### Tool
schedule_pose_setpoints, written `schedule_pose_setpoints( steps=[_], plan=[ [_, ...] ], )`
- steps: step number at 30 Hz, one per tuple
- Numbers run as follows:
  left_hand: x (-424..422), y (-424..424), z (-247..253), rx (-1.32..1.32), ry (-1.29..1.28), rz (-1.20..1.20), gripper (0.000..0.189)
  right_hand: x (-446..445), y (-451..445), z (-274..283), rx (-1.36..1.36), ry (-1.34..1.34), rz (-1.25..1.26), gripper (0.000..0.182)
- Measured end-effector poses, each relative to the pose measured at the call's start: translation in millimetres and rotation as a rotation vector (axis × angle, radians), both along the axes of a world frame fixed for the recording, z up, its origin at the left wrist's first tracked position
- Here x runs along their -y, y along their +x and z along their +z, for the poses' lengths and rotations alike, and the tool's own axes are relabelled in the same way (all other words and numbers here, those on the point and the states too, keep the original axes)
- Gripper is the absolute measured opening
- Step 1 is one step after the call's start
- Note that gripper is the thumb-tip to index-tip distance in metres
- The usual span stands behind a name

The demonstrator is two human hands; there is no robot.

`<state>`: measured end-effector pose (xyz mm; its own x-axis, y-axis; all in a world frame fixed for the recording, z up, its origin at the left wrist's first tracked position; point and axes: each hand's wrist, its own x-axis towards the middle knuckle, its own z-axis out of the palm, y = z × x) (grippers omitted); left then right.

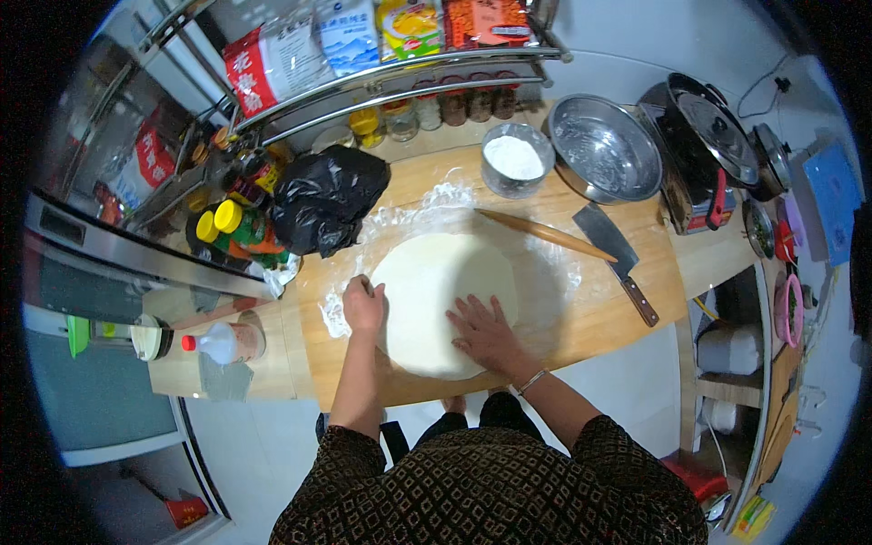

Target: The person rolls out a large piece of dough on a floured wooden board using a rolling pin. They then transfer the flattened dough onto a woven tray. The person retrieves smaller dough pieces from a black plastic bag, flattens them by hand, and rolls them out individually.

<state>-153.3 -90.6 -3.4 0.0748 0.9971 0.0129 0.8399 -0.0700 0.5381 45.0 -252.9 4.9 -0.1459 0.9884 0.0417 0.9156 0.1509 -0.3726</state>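
Note:
A large, flat, rounded sheet of dough (pixel 415 300) lies on a floured wooden board (pixel 613 320). At the sheet's left edge is my left hand (pixel 364 304), its fingers curled; whether it pinches the dough is hard to tell. My right hand (pixel 485 334) rests on the right part of the sheet with its fingers spread and its palm down. A tapered wooden rolling pin (pixel 545 234) lies beyond the dough at the upper right, its right end over the blade of a cleaver (pixel 610 242) with a wooden handle. Loose flour (pixel 446 197) is scattered around the upper and left edges.
A metal bowl of flour (pixel 514 160) and a large steel basin (pixel 605 150) stand at the back, beside a lidded pan (pixel 715 129). A black plastic bag (pixel 330 197) and yellow-capped bottles (pixel 238 231) are at the left. Above runs a metal rack (pixel 402 65) with packets.

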Motion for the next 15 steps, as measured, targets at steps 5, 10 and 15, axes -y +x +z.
schedule_pose_setpoints(
  steps=[5, 10, 15],
  plan=[
    [-17.7, -5.2, -16.8, 0.013, 0.073, -0.089, 0.023, 2.6, 3.8, -2.8, -0.043, -0.044, -0.021, 0.048],
    [-38.1, -35.4, -47.2, 0.304, -0.004, -0.151, 0.022, 24.5, -0.9, 4.9, -0.129, -0.037, -0.148, 0.044],
    [-58.1, -35.7, -63.7, 0.607, -0.084, -0.063, 0.014, 58.9, 12.7, 27.5, -0.188, 0.009, -0.32, 0.037]
  ],
)
